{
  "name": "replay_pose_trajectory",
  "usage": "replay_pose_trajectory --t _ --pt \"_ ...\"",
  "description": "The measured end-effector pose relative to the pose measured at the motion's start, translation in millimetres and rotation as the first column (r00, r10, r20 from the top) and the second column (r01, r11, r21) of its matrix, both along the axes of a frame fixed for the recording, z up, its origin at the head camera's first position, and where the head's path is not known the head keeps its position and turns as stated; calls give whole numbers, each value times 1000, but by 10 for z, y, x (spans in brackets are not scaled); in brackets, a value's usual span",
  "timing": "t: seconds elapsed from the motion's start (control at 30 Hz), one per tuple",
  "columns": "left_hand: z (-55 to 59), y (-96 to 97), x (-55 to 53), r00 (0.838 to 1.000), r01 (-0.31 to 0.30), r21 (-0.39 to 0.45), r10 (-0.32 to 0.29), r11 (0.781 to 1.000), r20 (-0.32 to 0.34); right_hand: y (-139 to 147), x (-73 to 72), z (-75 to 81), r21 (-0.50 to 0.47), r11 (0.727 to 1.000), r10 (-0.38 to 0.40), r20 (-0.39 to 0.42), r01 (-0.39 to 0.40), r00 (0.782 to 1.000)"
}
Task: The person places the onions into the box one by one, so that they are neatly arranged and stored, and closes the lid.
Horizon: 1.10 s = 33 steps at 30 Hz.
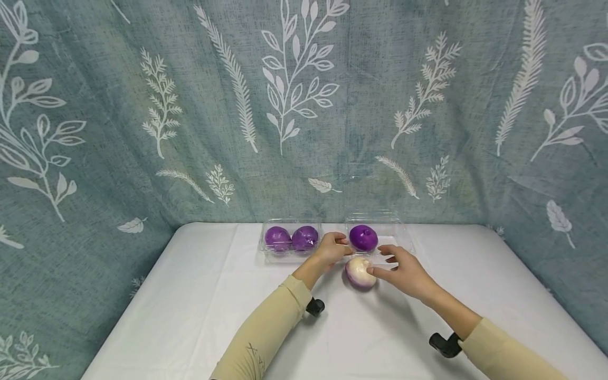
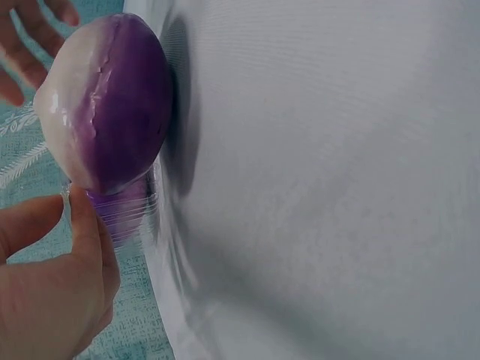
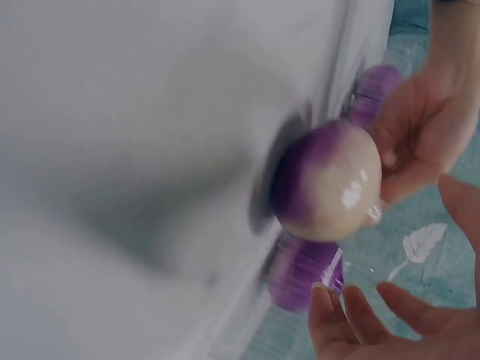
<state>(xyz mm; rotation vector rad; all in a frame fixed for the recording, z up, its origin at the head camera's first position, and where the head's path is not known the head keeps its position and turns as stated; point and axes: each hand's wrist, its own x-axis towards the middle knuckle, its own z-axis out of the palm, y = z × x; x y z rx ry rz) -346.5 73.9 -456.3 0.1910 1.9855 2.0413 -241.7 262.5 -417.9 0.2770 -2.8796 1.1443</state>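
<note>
A round turnip, white on top and purple below (image 1: 361, 273), sits on the white table in front of an open clear plastic box (image 1: 404, 240). A purple turnip (image 1: 363, 238) lies in that box. My left hand (image 1: 331, 249) is at the box's near left corner, its thumb and forefinger slightly apart beside the white-topped turnip (image 2: 112, 105); whether they touch either is unclear. Beyond the turnip, my right hand (image 1: 404, 272) reaches in from the right, fingers loosely bent and spread. The right wrist view shows a gap between those fingers (image 3: 358, 319) and the turnip (image 3: 334, 180).
Left of the open box, a closed clear box (image 1: 266, 253) holds two purple turnips (image 1: 291, 238). Both boxes stand at the back edge of the white-covered table (image 1: 214, 295). Behind it hangs a green-blue curtain (image 1: 294, 174) with white leaf prints.
</note>
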Motion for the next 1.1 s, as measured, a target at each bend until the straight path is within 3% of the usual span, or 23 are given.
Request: replay_pose_trajectory --t 0.23,0.53,1.1 --pt "24 -12 9 1000 7 6 -8 1000 7 -43 61 -137 -93 993 -62 89 71 994" --pt "-2 -10 -1 1000 14 11 -14 1000 -1 -102 -24 -298 -238 966 -47 208 97 977" --pt "-1 -10 10 1000 14 -8 -14 1000 2 -206 -180 -437 -284 956 -26 169 74 985"
